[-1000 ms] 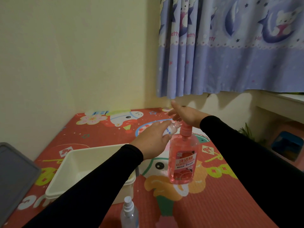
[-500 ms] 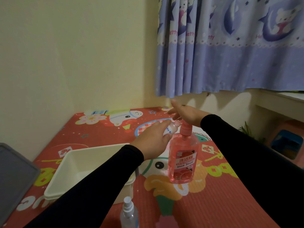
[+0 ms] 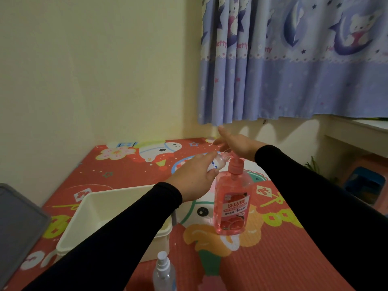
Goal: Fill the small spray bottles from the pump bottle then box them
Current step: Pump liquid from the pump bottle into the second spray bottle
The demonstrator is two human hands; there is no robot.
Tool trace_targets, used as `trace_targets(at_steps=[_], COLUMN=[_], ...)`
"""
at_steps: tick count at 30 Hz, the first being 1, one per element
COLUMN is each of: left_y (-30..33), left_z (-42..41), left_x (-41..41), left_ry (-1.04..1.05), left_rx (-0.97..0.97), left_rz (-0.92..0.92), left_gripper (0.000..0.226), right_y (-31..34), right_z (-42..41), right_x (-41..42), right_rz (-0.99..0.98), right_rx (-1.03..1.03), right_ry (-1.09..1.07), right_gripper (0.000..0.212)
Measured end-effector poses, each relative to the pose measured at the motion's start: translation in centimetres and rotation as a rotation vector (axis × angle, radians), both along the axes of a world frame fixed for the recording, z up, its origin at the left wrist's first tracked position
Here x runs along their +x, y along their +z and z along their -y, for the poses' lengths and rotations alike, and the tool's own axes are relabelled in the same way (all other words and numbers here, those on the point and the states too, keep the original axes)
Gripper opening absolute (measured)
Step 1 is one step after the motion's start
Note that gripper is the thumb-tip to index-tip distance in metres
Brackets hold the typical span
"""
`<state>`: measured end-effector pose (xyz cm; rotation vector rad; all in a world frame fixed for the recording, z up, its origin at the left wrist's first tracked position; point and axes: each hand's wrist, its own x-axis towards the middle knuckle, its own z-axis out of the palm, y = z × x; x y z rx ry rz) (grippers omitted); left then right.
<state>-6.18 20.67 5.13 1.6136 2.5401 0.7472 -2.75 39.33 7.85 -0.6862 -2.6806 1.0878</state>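
Head view: spray bottle (image 3: 217,163) tilted, mouth toward pump bottle (image 3: 232,204)

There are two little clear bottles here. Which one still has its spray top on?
The small spray bottle standing on the mat at the bottom edge, with its white sprayer on. The other small bottle, tilted in the left hand toward the pump bottle spout, shows none.

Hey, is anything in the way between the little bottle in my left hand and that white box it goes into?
Nothing visible blocks it. The small spray bottle in your left hand is up at the pump bottle; the white box sits open just below and left, though your left forearm hides part of it.
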Motion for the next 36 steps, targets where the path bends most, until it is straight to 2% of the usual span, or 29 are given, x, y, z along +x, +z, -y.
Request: trace_targets(at_steps=[3, 6, 10, 13, 16, 19, 21, 26, 28, 31, 34, 36], left_y=[-0.5, -0.3, 0.4, 0.6, -0.1, -0.6, -0.4, 0.3, 0.7, 0.2, -0.7, -0.8], left_z=[0.0, 0.0, 0.0, 0.0, -0.1, -0.2, -0.1, -0.1, -0.1, -0.3, -0.7, -0.7], left_x=[0.2, 0.2, -0.1, -0.2, -0.1, 0.1, 0.1, -0.2, -0.2, -0.3, -0.3, -0.3], left_ry=[-0.004, 0.000, 0.006, -0.001, -0.002, -0.008, -0.009, 0.000, -0.007, -0.010, -0.012, -0.020], left_rx=[-0.023, -0.034, -0.016, -0.009, -0.002, -0.027, -0.041, -0.020, -0.011, 0.004, -0.004, 0.005], left_rz=[-0.006, 0.006, -0.013, -0.021, -0.006, -0.008, -0.013, -0.019, -0.034, -0.027, -0.023, -0.007], left_gripper=[0.052, 0.052, 0.048, 0.052, 0.049, 0.051, 0.050, 0.048, 0.049, 0.046, 0.044, 0.041], right_y=[-0.8, -0.6, 0.7, 1.1, 0.2, -0.6, -0.5, 0.9, 1.2, 0.7, -0.2, -0.2], right_z=[0.3, 0.3, 0.6, 0.5, 0.4, 0.5, 0.6, 0.9, 0.8, 0.8, 0.9, 0.8], right_x=[0.1, 0.1, 0.5, 0.6, 0.3, 0.1, 0.2, 0.7, 0.8, 0.5, 0.5, 0.6], right_rz=[-0.004, 0.013, 0.051, 0.026, 0.014, 0.000, 0.003, 0.033, 0.022, 0.026, 0.006, 0.010], right_rx=[-0.025, -0.010, 0.065, 0.042, 0.041, -0.036, -0.048, 0.023, 0.030, 0.037, 0.010, 0.025], right_ry=[0.019, 0.019, -0.025, 0.006, -0.001, 0.013, 0.023, -0.019, -0.008, -0.028, 0.004, 0.020], right_gripper=[0.069, 0.071, 0.094, 0.081, 0.083, 0.070, 0.069, 0.096, 0.088, 0.092, 0.075, 0.073])
